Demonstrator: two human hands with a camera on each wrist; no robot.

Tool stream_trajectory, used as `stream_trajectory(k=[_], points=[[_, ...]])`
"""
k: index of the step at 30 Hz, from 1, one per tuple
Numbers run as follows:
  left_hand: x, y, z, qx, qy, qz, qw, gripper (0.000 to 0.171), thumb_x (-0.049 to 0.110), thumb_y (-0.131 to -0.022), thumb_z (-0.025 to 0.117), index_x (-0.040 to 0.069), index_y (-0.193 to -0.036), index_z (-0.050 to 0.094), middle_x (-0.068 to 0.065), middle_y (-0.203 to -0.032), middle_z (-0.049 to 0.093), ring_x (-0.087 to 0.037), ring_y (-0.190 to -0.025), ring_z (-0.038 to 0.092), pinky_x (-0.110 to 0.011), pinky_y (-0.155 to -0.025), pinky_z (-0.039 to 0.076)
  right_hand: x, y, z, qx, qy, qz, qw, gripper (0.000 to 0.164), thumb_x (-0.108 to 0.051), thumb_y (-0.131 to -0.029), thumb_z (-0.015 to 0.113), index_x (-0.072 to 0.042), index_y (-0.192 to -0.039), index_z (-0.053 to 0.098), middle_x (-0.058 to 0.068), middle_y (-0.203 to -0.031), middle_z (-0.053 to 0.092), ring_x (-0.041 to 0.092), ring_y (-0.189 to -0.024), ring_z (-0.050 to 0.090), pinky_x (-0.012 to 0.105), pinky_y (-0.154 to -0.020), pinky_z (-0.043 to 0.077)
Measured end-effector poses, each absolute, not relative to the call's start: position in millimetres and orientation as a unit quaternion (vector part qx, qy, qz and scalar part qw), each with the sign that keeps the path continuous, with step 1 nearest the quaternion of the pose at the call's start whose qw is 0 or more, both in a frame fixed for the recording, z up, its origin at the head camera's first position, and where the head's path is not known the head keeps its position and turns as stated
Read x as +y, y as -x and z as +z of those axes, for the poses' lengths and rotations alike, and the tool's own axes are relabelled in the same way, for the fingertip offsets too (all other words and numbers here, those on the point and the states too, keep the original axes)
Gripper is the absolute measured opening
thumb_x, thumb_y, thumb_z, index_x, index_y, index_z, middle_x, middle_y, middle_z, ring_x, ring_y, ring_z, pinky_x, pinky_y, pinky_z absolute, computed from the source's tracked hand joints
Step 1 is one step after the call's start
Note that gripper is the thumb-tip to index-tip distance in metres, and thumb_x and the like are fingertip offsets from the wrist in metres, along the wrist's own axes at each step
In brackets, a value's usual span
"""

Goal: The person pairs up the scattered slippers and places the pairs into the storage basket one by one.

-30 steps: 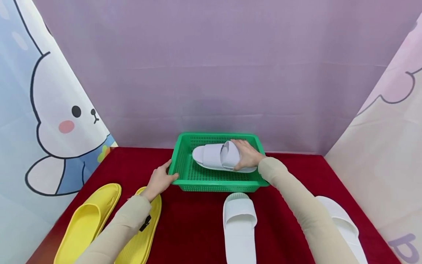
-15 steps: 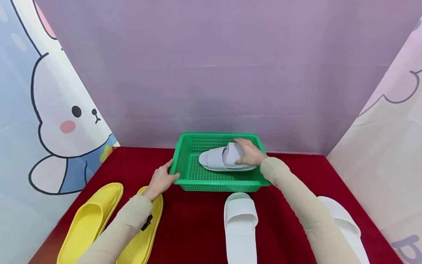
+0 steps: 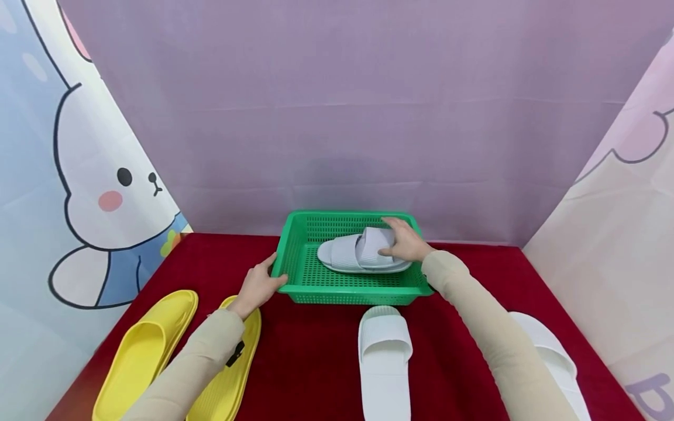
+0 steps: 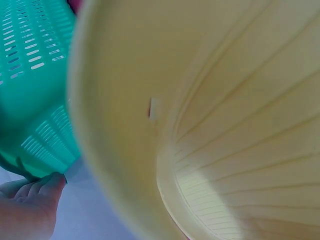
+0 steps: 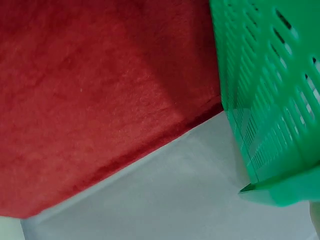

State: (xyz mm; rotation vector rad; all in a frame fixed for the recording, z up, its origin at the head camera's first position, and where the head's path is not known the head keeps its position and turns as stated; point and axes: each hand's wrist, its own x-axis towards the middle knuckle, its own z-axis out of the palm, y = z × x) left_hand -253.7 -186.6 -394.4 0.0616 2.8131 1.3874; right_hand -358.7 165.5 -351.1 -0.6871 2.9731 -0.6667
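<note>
Left hand point(image 3: 259, 285) pinching basket point(image 3: 342, 290) rim, right hand point(image 3: 406, 241) spread, fingers straddling slippers point(image 3: 344, 253), likely light and springy, best held by strap between them.

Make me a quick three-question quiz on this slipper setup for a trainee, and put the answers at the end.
1. Multiple choice: what colour is the footwear inside the green basket? A) yellow; B) pale lavender; C) black.
2. True or false: both yellow slippers lie inside the basket.
3. Short answer: which of the person's hands grips the basket, and at which end, as seen in the head view?

Key:
1. B.
2. False; the yellow slippers lie on the red cloth.
3. The left hand, at the left end.
</note>
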Motion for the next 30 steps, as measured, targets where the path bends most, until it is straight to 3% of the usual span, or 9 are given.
stream_trajectory(k=[7, 24, 27, 29, 30], points=[[-189, 254, -394, 0.895, -0.020, 0.446, 0.006, 0.070, 0.023, -0.088, 0.055, 0.006, -0.146, 0.019, 0.001, -0.049, 0.040, -0.011, -0.041, 0.031, -0.025, -0.046, 0.037, 174, 350, -341, 0.944, 0.190, -0.270, 0.007, 0.086, -0.033, -0.080, 0.069, -0.011, -0.146, 0.020, 0.015, -0.150, 0.018, 0.037, -0.137, 0.017, 0.059, -0.104, 0.027], [-191, 246, -389, 0.903, -0.030, 0.428, -0.002, 0.072, 0.024, -0.087, 0.058, 0.003, -0.145, 0.022, 0.000, -0.050, 0.042, -0.011, -0.040, 0.031, -0.025, -0.046, 0.037, 196, 322, -324, 0.901, 0.164, -0.402, -0.007, 0.084, -0.036, -0.082, 0.066, -0.013, -0.147, 0.019, 0.009, -0.150, 0.024, 0.040, -0.136, 0.022, 0.053, -0.107, 0.028], [-193, 246, -387, 0.909, -0.044, 0.415, -0.014, 0.071, 0.026, -0.088, 0.058, 0.000, -0.144, 0.022, -0.008, -0.067, 0.056, -0.014, -0.050, 0.045, -0.029, -0.056, 0.045, 196, 318, -320, 0.895, 0.161, -0.415, -0.006, 0.082, -0.036, -0.083, 0.065, -0.014, -0.147, 0.019, 0.008, -0.150, 0.025, 0.038, -0.136, 0.022, 0.051, -0.107, 0.028], [-195, 245, -383, 0.910, -0.058, 0.410, -0.026, 0.070, 0.029, -0.089, 0.057, -0.001, -0.143, 0.024, -0.016, -0.097, 0.062, -0.021, -0.074, 0.058, -0.036, -0.073, 0.050, 196, 314, -316, 0.891, 0.162, -0.424, -0.005, 0.081, -0.037, -0.083, 0.065, -0.015, -0.147, 0.019, 0.009, -0.149, 0.026, 0.037, -0.136, 0.023, 0.050, -0.108, 0.027], [-196, 245, -381, 0.910, -0.065, 0.408, -0.032, 0.069, 0.030, -0.089, 0.056, -0.002, -0.142, 0.025, -0.018, -0.113, 0.058, -0.025, -0.091, 0.059, -0.040, -0.083, 0.049, 195, 312, -315, 0.888, 0.164, -0.429, -0.003, 0.080, -0.037, -0.083, 0.064, -0.015, -0.147, 0.020, 0.009, -0.149, 0.026, 0.036, -0.136, 0.023, 0.050, -0.108, 0.027]])
